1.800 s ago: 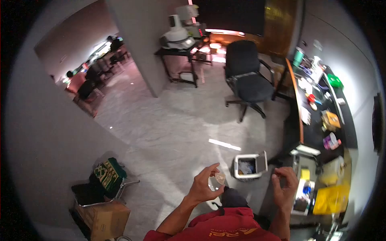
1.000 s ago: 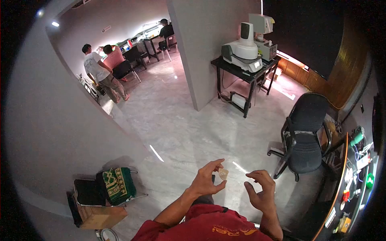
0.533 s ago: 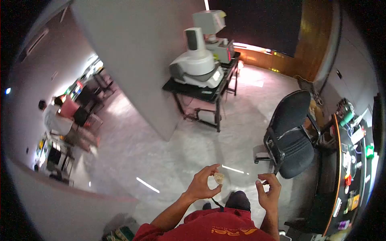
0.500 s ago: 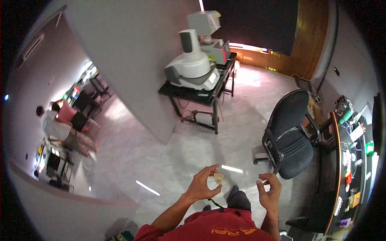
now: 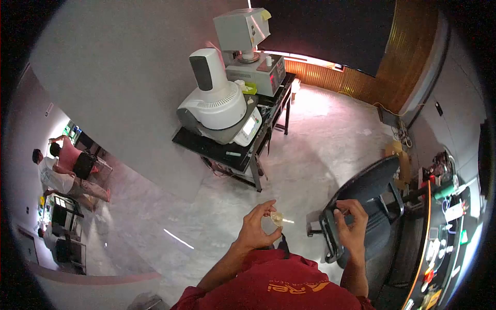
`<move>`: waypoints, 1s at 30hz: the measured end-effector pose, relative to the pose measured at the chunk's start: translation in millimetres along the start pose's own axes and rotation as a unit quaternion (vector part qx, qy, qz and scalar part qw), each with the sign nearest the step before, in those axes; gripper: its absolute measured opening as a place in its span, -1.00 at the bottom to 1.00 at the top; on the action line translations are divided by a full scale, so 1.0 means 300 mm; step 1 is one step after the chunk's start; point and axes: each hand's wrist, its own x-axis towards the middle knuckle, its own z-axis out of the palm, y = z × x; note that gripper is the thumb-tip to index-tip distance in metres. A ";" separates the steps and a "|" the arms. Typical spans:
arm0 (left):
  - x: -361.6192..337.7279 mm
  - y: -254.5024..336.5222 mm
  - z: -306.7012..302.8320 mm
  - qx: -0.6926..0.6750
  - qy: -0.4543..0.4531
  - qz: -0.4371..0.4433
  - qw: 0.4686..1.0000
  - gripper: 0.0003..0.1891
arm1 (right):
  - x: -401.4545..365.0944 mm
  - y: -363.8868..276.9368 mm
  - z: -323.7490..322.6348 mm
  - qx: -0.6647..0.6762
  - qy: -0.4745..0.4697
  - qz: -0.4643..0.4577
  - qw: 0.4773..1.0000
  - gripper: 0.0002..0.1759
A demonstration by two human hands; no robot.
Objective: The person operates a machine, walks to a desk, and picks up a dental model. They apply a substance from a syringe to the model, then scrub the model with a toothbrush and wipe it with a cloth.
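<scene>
Between the thumb and fingers of my left hand (image 5: 258,226) is a small pale yellowish piece (image 5: 277,218), held out above the floor in front of my red shirt (image 5: 289,276). My right hand (image 5: 352,223) is raised to the right, in front of the black chair. Its thumb and index finger come together in a pinch; what they hold, if anything, is too small to make out. The two hands are apart.
Ahead, a black table (image 5: 237,161) bears a white machine (image 5: 219,106) and a grey boxy device (image 5: 258,72). A black office chair (image 5: 374,201) stands at the right, beside a cluttered desk (image 5: 428,232). People (image 5: 57,173) are at the far left.
The view has shifted, and the table with its machines appears nearer. The chair now lies behind my right hand. My left hand still holds the pale piece, which is turned differently.
</scene>
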 end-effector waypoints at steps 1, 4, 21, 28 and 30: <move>0.061 -0.027 0.013 -0.002 0.003 0.005 1.000 -0.16 | 0.071 0.014 0.018 0.012 -0.005 -0.003 1.000 -0.78; 0.235 -0.125 0.044 0.001 -0.004 -0.009 1.000 -0.20 | 0.247 0.071 0.099 0.017 -0.022 -0.001 1.000 -0.80; 1.323 -0.578 0.100 -0.004 -0.072 0.054 0.996 -0.17 | 1.033 0.535 0.368 -0.001 0.074 0.100 0.992 -0.83; 1.607 -0.721 0.186 0.044 -0.010 -0.026 0.999 -0.19 | 1.354 0.819 0.370 0.006 0.088 0.126 0.988 -0.82; 1.710 -0.779 0.217 0.070 0.016 -0.049 0.996 -0.16 | 1.477 0.934 0.354 0.017 0.083 0.128 0.988 -0.82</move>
